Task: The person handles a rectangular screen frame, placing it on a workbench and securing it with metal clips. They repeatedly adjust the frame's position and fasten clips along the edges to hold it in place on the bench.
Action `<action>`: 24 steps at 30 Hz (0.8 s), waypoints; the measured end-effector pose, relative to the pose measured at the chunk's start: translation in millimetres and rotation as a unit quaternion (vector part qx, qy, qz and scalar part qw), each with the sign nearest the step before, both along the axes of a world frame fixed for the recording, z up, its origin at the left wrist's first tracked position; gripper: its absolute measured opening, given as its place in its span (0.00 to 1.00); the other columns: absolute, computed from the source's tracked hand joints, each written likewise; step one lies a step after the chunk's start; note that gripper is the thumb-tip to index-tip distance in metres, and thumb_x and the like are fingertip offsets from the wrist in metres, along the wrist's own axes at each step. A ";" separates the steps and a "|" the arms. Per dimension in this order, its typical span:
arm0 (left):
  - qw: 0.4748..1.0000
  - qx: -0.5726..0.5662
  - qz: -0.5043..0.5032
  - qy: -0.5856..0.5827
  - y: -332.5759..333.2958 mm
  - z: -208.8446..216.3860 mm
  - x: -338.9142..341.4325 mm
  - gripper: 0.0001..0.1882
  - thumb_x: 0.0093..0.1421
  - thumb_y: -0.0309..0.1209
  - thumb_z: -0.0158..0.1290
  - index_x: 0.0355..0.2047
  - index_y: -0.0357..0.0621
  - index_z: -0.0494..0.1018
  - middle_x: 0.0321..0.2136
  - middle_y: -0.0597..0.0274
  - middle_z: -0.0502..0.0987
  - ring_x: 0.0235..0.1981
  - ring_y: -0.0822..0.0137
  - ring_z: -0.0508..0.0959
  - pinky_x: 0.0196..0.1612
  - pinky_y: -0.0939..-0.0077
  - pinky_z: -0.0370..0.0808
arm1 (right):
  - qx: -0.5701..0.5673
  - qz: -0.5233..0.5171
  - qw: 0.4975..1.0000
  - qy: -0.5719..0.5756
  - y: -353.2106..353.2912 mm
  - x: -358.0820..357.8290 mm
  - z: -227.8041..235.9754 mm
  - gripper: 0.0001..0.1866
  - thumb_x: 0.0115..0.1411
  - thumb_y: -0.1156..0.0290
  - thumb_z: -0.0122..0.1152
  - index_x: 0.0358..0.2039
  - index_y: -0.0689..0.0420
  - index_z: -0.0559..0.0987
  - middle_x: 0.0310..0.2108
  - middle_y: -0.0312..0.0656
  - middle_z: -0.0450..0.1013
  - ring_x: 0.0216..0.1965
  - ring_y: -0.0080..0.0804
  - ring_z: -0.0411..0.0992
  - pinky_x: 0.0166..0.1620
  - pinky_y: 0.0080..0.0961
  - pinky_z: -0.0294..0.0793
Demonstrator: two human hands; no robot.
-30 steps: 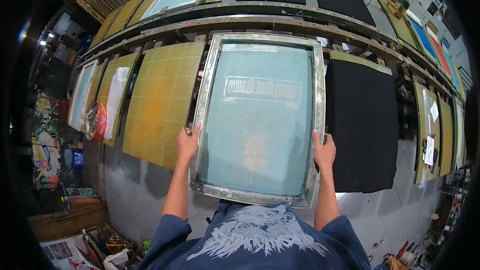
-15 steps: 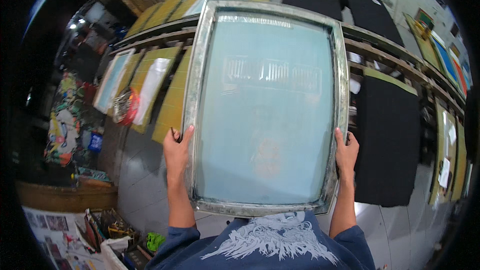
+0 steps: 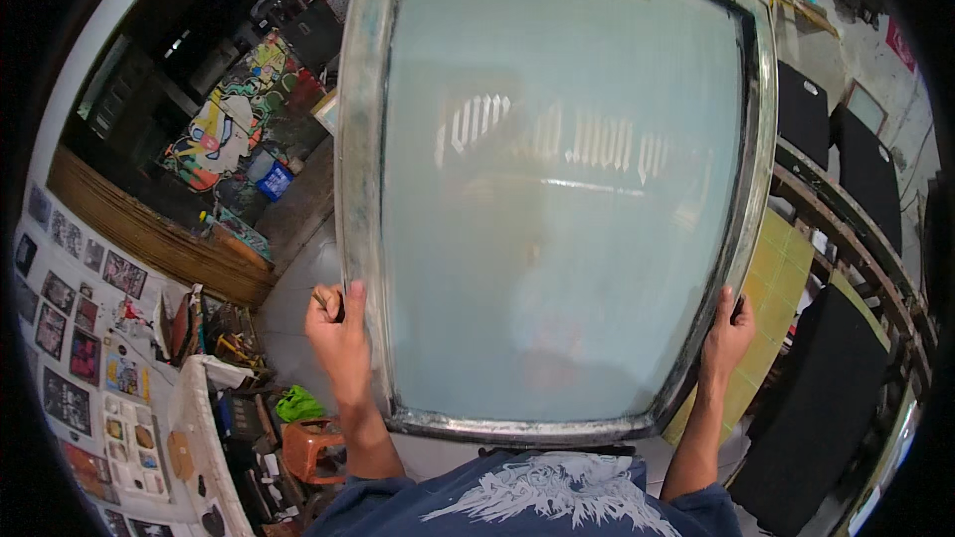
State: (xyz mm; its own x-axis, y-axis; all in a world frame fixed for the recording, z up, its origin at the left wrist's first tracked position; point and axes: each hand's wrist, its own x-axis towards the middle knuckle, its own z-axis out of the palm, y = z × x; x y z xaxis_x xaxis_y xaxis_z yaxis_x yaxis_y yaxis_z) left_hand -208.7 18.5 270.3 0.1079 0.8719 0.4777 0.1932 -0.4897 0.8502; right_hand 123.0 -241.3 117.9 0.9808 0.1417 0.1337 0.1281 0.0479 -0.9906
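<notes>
A large silk-screen printing frame (image 3: 360,129) stands tilted up in front of me, its top running out of view. Grey metal borders the pale blue-grey mesh (image 3: 557,288), which carries faint see-through lettering across its upper half and glossy reflections. My left hand (image 3: 340,338) grips the lower left bar, thumb on the front and fingers curled behind. On the opposite bar, my right hand (image 3: 727,336) is closed the same way. Both hands' fingertips are partly hidden by the frame.
Wooden racks on the right hold a yellow-green board (image 3: 771,283) and black fabric (image 3: 831,408). At lower left are an orange stool (image 3: 313,449), a bright green bag (image 3: 298,404) and a cluttered shelf. A blue container (image 3: 270,177) stands farther back, near a picture-covered wall (image 3: 75,338).
My view has turned left, with the racks shifting right. The frame, still held by both hands, now appears larger and higher. More of the doorway, stool and picture-covered wall shows.
</notes>
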 end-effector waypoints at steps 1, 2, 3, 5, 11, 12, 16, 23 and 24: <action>1.000 0.010 -0.007 -0.013 5.7 1.0 7.4 0.25 0.65 0.34 0.57 0.24 0.52 0.50 0.25 0.74 0.50 0.28 0.77 0.51 0.35 0.82 0.54 | 0.006 -0.010 1.000 -0.014 2.8 6.6 4.8 0.15 0.69 0.60 0.57 0.36 0.62 0.78 0.29 0.30 0.72 0.31 0.17 0.64 0.37 0.19 0.66; 0.999 0.020 -0.018 -0.032 13.0 -1.0 25.1 0.24 0.66 0.36 0.56 0.24 0.52 0.49 0.25 0.75 0.48 0.28 0.77 0.51 0.36 0.80 0.54 | 0.014 -0.023 0.999 -0.034 6.4 24.5 10.7 0.16 0.69 0.60 0.56 0.35 0.62 0.77 0.29 0.29 0.71 0.31 0.17 0.63 0.37 0.19 0.65; 0.997 0.039 -0.028 -0.053 20.5 0.0 31.6 0.25 0.66 0.38 0.55 0.24 0.52 0.49 0.25 0.74 0.47 0.28 0.76 0.51 0.36 0.80 0.54 | 0.020 -0.033 0.996 -0.077 9.8 30.2 22.1 0.16 0.71 0.60 0.53 0.36 0.62 0.76 0.29 0.30 0.69 0.31 0.17 0.62 0.36 0.19 0.64; 0.991 0.072 -0.057 -0.102 42.5 -4.2 49.2 0.26 0.67 0.42 0.55 0.25 0.52 0.48 0.25 0.74 0.46 0.28 0.76 0.50 0.37 0.79 0.53 | 0.025 -0.069 0.990 -0.119 2.6 43.4 50.3 0.16 0.71 0.61 0.52 0.39 0.63 0.76 0.31 0.31 0.70 0.32 0.17 0.63 0.36 0.19 0.65; 0.956 0.179 -0.169 -0.158 102.4 31.0 145.0 0.25 0.66 0.43 0.55 0.24 0.51 0.50 0.23 0.75 0.48 0.25 0.77 0.52 0.30 0.79 0.54 | 0.001 0.067 0.962 -0.265 -55.9 87.7 134.7 0.15 0.68 0.70 0.57 0.51 0.63 0.73 0.40 0.34 0.73 0.40 0.20 0.69 0.43 0.19 0.68; 0.952 0.167 -0.187 -0.176 98.7 56.3 165.9 0.25 0.67 0.45 0.54 0.24 0.49 0.52 0.22 0.74 0.49 0.25 0.77 0.52 0.30 0.78 0.54 | -0.023 0.080 0.966 -0.244 -63.5 91.2 149.3 0.14 0.67 0.70 0.58 0.50 0.63 0.73 0.38 0.34 0.73 0.39 0.19 0.68 0.43 0.18 0.68; 0.946 0.152 -0.156 -0.239 92.1 156.1 228.8 0.35 0.69 0.60 0.39 0.45 0.33 0.65 0.38 0.56 0.68 0.42 0.64 0.68 0.50 0.70 0.63 | -0.121 -0.023 0.957 -0.263 -86.5 102.8 179.9 0.14 0.63 0.67 0.65 0.44 0.60 0.75 0.28 0.29 0.65 0.30 0.17 0.60 0.35 0.18 0.63; 0.784 -0.037 -0.336 -0.521 41.3 172.6 293.1 0.52 0.63 0.72 0.29 0.69 0.36 0.50 0.70 0.51 0.52 0.69 0.55 0.55 0.70 0.63 0.48 | -0.131 -0.033 0.967 -0.215 -143.1 107.5 184.8 0.09 0.60 0.73 0.67 0.36 0.60 0.74 0.22 0.31 0.65 0.22 0.18 0.56 0.25 0.21 0.59; 0.757 -0.091 -0.328 -0.558 27.2 164.7 302.2 0.53 0.62 0.72 0.29 0.69 0.37 0.51 0.70 0.52 0.52 0.68 0.55 0.56 0.70 0.63 0.49 | -0.103 -0.019 0.972 -0.210 -157.7 121.5 172.4 0.08 0.62 0.72 0.65 0.37 0.60 0.75 0.24 0.31 0.70 0.22 0.19 0.58 0.24 0.22 0.59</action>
State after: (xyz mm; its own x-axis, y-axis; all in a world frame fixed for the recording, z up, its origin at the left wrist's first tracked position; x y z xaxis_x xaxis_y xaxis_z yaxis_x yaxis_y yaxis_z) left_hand 93.5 45.7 435.1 0.1641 0.8678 0.4691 -0.9290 -0.0239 0.3692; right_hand 244.6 -399.1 290.3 0.8513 0.1724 0.4955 0.5204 -0.1581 -0.8391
